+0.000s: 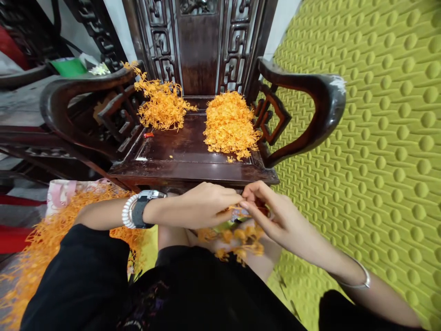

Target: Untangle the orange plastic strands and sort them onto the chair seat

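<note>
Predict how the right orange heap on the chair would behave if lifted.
The orange heap looks made of thin, curly strands, so it would probably flop. Its tangled ends may cling together, though the stray bit at its front suggests pieces could drop.

Dark wooden chair (189,145), seat glossy. Loose orange pile (161,109) at back left, strands reaching up to the armrest (62,85). Denser orange heap (230,123) at right, one sprig (230,159) just before it. Small red scrap (149,135) near the left edge; tiny orange crumb (171,156) toward front.
</note>
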`<state>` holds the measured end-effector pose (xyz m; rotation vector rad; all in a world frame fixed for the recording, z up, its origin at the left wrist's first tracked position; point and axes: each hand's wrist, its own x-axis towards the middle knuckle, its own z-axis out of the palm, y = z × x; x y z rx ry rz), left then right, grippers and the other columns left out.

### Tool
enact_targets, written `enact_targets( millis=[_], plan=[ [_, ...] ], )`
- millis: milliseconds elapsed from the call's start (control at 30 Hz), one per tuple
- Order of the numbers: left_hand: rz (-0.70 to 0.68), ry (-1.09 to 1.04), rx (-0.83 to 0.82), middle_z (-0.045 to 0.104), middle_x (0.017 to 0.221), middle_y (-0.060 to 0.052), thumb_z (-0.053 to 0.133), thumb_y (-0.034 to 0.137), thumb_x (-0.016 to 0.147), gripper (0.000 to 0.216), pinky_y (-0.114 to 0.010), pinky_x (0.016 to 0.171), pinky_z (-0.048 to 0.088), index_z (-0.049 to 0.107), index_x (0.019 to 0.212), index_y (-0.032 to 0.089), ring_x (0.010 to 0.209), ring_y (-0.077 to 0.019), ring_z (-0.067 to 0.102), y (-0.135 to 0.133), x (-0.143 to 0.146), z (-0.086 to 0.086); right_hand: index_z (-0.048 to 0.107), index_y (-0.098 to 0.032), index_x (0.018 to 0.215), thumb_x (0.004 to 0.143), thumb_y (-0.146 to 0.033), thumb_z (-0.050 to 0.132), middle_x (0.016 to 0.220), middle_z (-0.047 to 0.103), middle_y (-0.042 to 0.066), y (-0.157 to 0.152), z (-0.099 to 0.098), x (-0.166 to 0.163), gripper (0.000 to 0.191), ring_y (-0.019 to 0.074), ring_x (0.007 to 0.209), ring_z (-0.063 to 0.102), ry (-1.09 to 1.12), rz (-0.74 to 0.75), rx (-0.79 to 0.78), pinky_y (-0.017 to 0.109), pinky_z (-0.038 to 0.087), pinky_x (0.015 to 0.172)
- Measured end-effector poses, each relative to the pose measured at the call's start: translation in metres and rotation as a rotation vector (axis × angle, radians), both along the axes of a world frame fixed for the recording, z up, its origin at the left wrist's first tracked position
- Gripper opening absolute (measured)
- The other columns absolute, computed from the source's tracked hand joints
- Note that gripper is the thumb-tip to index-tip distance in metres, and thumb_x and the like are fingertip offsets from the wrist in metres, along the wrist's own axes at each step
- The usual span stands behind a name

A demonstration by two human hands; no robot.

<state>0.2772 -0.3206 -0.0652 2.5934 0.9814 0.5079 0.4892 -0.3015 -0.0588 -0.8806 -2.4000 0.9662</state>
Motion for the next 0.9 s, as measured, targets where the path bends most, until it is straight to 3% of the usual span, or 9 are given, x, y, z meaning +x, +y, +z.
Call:
enact_targets(
  millis=[133, 233, 333, 400, 500, 667, 800, 900],
  plan=[
    [-0.083, -0.149, -0.312, 0.068, 0.104, -0.006, 0.044, 0.016, 0.094, 0.023, -0.026, 0.079, 0.046, 0.062, 0.108, 0.015, 0.089, -0.0148, 0.062, -0.006, -0.008, 0.008, 0.046, -0.021, 0.1, 0.095, -0.039, 0.05, 0.065, 0.059, -0.004, -0.01, 0.01, -0.005, 0.019, 0.0106, 0.049, 0.051, -0.179, 0.034, 0.102, 0.021, 0.035, 0.045],
    [-0.135, -0.199, -0.589, 0.069, 0.096, -0.006, 0.052, 0.025, 0.093, 0.02, -0.024, 0.073, 0.047, 0.062, 0.107, 0.015, 0.083, -0.0142, 0.062, -0.007, -0.015, 0.012, 0.051, -0.021, 0.092, 0.098, -0.034, 0.044, 0.061, 0.059, -0.003, -0.014, 0.013, -0.003, 0.017, 0.0104, 0.047, 0.052, -0.203, 0.123, 0.254, 0.021, 0.034, 0.046],
    [-0.14, -0.252, -0.761, 0.067, 0.089, -0.004, 0.055, 0.036, 0.092, 0.024, -0.022, 0.066, 0.046, 0.06, 0.102, 0.015, 0.077, -0.0128, 0.06, -0.009, -0.021, 0.011, 0.055, -0.019, 0.084, 0.101, -0.027, 0.034, 0.06, 0.06, 0.0, -0.014, 0.012, -0.001, 0.028, 0.0108, 0.05, 0.054, -0.152, 0.242, 0.472, 0.024, 0.036, 0.052],
    [-0.136, -0.23, -0.77, 0.064, 0.083, -0.002, 0.054, 0.041, 0.092, 0.027, -0.021, 0.064, 0.044, 0.06, 0.096, 0.015, 0.072, -0.0114, 0.057, -0.012, -0.023, 0.01, 0.055, -0.018, 0.08, 0.102, -0.025, 0.03, 0.058, 0.058, 0.0, -0.013, 0.01, -0.001, 0.034, 0.0108, 0.049, 0.05, -0.179, 0.309, 0.562, 0.025, 0.034, 0.052],
    [-0.077, -0.162, -0.652, 0.061, 0.077, 0.0, 0.06, 0.046, 0.087, 0.031, -0.022, 0.062, 0.041, 0.059, 0.087, 0.015, 0.07, -0.0112, 0.055, -0.017, -0.021, 0.009, 0.054, -0.018, 0.077, 0.103, -0.025, 0.028, 0.057, 0.056, -0.001, -0.012, 0.006, -0.006, 0.038, 0.0105, 0.046, 0.046, -0.255, 0.347, 0.637, 0.025, 0.032, 0.05],
    [0.019, -0.163, -0.655, 0.066, 0.092, -0.003, 0.065, 0.049, 0.083, 0.036, -0.023, 0.067, 0.043, 0.061, 0.098, 0.016, 0.08, -0.0144, 0.06, -0.018, -0.016, 0.005, 0.051, -0.019, 0.07, 0.103, -0.029, 0.024, 0.061, 0.053, 0.001, -0.008, -0.002, -0.021, 0.044, 0.0124, 0.052, 0.045, -0.278, 0.264, 0.823, 0.026, 0.036, 0.056],
    [0.016, -0.141, -0.683, 0.064, 0.082, -0.001, 0.059, 0.052, 0.086, 0.036, -0.022, 0.062, 0.041, 0.063, 0.091, 0.016, 0.072, -0.0126, 0.056, -0.019, -0.023, 0.002, 0.053, -0.018, 0.072, 0.102, -0.022, 0.027, 0.061, 0.053, 0.001, -0.004, -0.007, -0.021, 0.04, 0.0133, 0.051, 0.044, -0.317, 0.395, 0.906, 0.028, 0.033, 0.055],
    [-0.036, -0.078, -0.668, 0.062, 0.075, 0.0, 0.05, 0.045, 0.094, 0.032, -0.022, 0.06, 0.041, 0.061, 0.084, 0.016, 0.067, -0.0112, 0.055, -0.03, -0.028, 0.004, 0.051, -0.019, 0.069, 0.101, -0.019, 0.031, 0.058, 0.053, 0.0, -0.008, -0.009, -0.016, 0.038, 0.0138, 0.049, 0.044, -0.339, 0.488, 0.903, 0.03, 0.03, 0.053]
  ],
)
